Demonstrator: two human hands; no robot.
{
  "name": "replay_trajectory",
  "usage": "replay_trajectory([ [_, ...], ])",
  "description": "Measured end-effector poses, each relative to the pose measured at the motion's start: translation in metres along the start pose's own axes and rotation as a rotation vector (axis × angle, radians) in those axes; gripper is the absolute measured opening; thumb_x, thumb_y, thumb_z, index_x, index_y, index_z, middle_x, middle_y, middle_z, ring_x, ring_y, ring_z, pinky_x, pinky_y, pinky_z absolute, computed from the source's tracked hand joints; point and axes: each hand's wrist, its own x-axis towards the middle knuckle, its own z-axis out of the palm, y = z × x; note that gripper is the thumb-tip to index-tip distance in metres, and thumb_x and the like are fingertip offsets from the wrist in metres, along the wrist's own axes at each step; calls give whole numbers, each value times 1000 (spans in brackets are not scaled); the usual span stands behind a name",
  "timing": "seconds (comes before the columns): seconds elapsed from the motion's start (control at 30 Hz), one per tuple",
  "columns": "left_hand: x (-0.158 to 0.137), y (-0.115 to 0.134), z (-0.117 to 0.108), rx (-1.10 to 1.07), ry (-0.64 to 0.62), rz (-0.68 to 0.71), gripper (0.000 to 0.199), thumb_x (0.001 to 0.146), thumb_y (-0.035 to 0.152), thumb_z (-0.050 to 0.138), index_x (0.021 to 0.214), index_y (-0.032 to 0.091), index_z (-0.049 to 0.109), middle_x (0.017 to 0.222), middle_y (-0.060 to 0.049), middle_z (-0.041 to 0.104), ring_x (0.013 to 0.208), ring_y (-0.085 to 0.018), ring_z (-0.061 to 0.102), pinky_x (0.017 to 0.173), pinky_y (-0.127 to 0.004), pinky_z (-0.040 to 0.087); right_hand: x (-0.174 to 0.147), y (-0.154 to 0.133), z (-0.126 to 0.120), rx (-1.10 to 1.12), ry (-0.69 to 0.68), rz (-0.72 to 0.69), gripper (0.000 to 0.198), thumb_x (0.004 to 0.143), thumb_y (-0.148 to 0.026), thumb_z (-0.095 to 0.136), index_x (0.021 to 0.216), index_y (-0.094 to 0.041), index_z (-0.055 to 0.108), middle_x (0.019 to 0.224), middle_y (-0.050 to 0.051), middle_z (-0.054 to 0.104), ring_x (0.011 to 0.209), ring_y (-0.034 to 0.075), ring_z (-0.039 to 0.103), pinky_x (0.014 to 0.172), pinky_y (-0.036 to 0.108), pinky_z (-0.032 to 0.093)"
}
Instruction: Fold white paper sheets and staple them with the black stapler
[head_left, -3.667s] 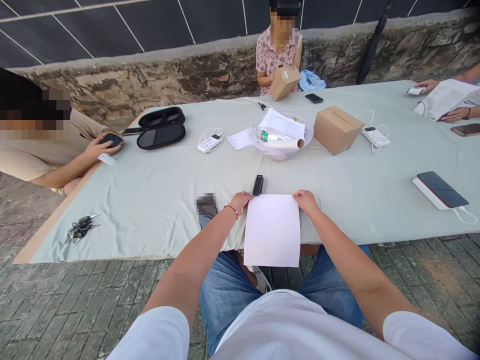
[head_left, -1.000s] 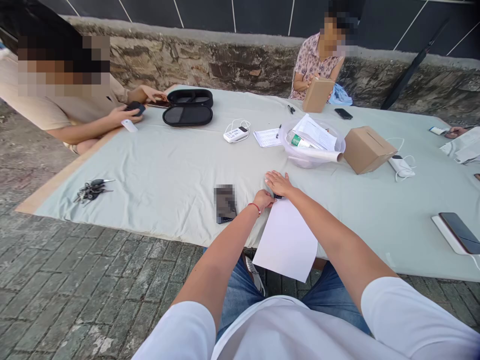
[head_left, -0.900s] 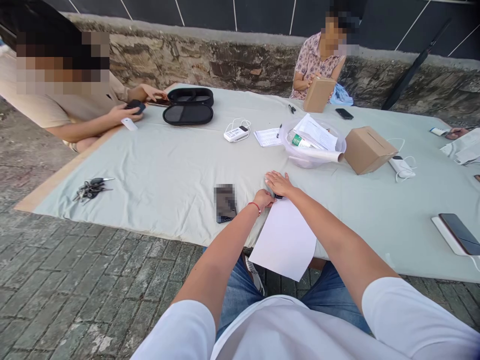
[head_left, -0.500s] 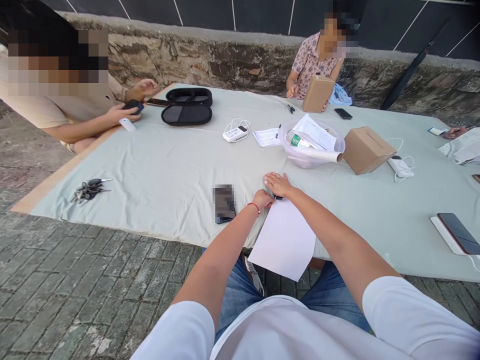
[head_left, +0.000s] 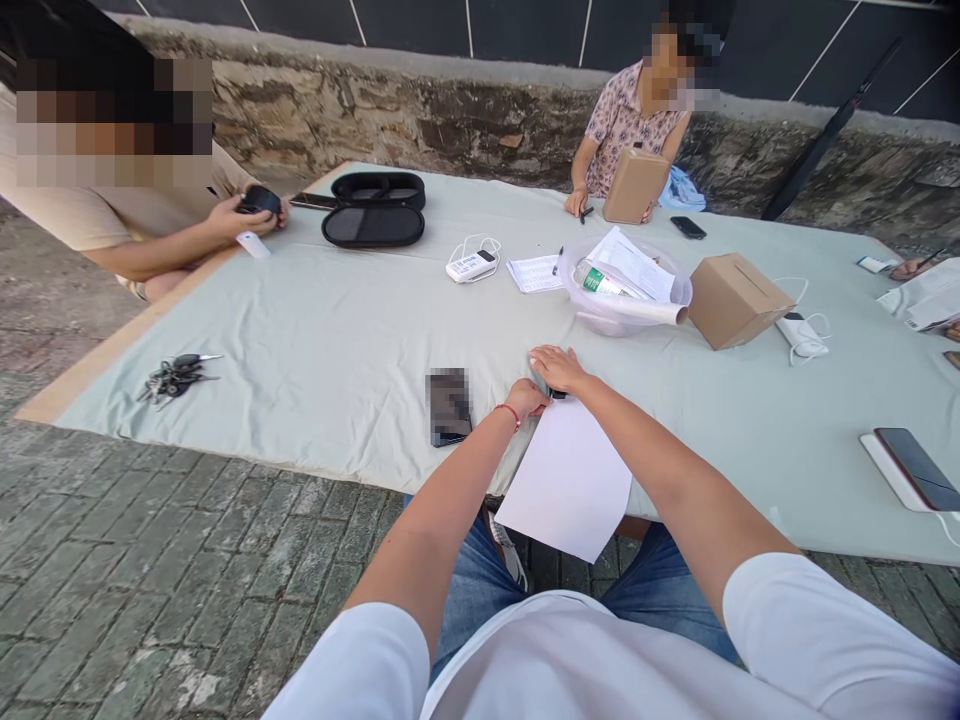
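A blank white sheet of paper point(head_left: 566, 480) lies at the table's near edge, its lower part hanging over my lap. At its upper left corner my left hand point(head_left: 527, 398), with a red string on the wrist, is closed with curled fingers. My right hand point(head_left: 556, 368) lies flat just beyond it, fingers stretched to the left, on top of a small black object point(head_left: 557, 393). Most of that object is hidden under the palm, and its kind cannot be made out. Left of my hands rests a dark phone point(head_left: 450, 410), partly blurred out.
Beyond my hands stand a clear plastic basin point(head_left: 600, 318) of papers and a cardboard box point(head_left: 739, 300). Keys point(head_left: 178, 378) lie left, an open black case point(head_left: 373, 228) farther back. A phone on a white box point(head_left: 911, 468) sits right. Other people sit around the table.
My hands and the paper stay in place. The person at left has brought both hands together around a black object. The person across has lowered one hand to the table.
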Motion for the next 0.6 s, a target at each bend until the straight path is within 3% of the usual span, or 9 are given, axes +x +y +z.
replay_trajectory([
  [0.6,2,-2,1,-15,5,19,42,59,-3,78,69,21,44,57,6,44,66,-14,57,68,-30,54,-1,-5,-1,-18,24,33,54,102,-45,17,146,-30,44,158,1,38,147,26,26,119,64,11],
])
